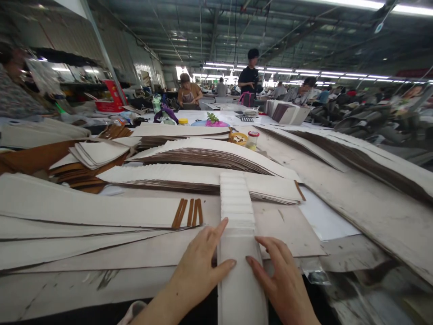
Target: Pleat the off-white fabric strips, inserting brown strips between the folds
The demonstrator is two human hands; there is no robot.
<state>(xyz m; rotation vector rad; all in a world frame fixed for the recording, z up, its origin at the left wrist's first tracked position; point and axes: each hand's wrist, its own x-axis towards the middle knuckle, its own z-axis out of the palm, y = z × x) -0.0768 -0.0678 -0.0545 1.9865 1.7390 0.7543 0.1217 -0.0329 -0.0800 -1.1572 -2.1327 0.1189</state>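
A long row of overlapping white strips [237, 207] runs away from me down the middle of the table. My left hand [199, 266] lies on its left edge, fingers spread, thumb pressing on the nearest strip. On the right edge rests my right hand [279, 275], its thumb and forefinger apart and touching the same strip. Neither hand grips anything. A few brown strips [188, 212] lie just left of the row.
Fanned stacks of white and brown sheets [203, 158] cover the table [338, 180]. A small jar [252, 140] and a yellow bowl [239, 138] stand further back. Other people [249, 74] work at far tables. Dark material is piled at the right [372, 122].
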